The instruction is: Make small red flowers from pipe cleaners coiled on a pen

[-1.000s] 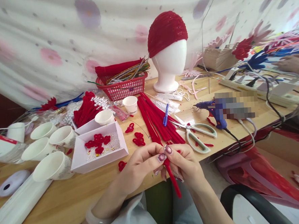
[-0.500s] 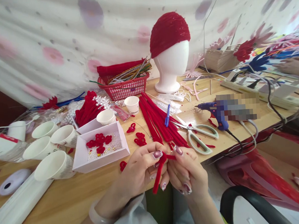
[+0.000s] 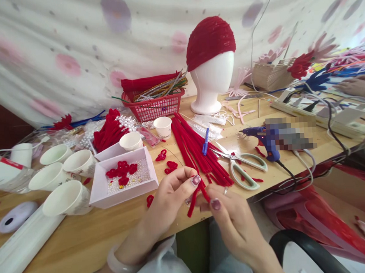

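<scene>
A red fuzzy pipe cleaner is pinched between my two hands over the table's front edge, its two ends pointing down and apart. My left hand is closed on its upper part, thumb on top. My right hand grips the end that slants to the right; its thumb lies on it. Just beyond my hands lie a bundle of long red pipe cleaners, scissors with pale green handles, and a blue pen. Small looped red pieces rest left of the bundle.
A white box holds beads and red flower shapes. Paper cups stand at left. Behind are a red basket and a white mannequin head in a red cap. A blue glue gun with cords lies right; another person's hand is far right.
My right hand has turned, its back now facing up more, and the pipe cleaner's right end has swung from sideways to slanting down. My left hand keeps its pinch. The view has shifted slightly.
</scene>
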The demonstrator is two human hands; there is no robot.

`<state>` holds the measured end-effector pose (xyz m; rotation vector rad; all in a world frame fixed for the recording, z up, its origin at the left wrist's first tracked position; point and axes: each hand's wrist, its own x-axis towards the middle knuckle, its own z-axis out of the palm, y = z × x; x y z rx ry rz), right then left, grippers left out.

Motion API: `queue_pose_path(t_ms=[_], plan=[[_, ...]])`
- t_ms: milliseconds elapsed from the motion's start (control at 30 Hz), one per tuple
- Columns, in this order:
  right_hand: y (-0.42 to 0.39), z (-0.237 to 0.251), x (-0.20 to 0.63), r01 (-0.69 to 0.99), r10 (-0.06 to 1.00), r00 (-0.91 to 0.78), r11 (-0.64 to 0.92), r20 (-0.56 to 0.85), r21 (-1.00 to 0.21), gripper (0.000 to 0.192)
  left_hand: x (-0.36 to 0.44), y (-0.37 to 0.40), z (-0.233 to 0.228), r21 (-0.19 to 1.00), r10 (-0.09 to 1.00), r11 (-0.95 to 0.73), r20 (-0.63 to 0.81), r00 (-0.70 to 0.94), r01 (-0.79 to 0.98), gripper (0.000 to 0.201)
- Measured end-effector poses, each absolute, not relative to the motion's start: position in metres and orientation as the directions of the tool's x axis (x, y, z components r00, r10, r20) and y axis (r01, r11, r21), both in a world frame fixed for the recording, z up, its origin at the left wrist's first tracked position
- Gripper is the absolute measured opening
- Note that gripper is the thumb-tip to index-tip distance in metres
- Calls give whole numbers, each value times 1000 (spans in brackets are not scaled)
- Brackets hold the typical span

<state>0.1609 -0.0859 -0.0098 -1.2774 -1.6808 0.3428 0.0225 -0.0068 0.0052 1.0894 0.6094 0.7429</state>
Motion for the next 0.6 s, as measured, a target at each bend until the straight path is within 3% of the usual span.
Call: queue_pose_path(t_ms=[100,200,267,400,600], plan=[[-91,3,180,690,867,38,336,497,-640,27,23,-5,7,957,815,218,-71,575,-191,32],[-94,14,184,824,864,-17,297,504,-482,42,25,-6,11,977,811,172,-67,581,-128,35],[-92,16,178,858,872,-65,297,485,-418,42,26,-8,12,986,797,136,-50,602,-97,34],[-85,11,163,852,869,-57,299,491,-430,23,24,-10,9,1000,806,13,0,593,-17,25],[-86,-3,168,825,855,-93,353,511,-441,28,21,-11,8,998,767,-64,34,641,24,24]])
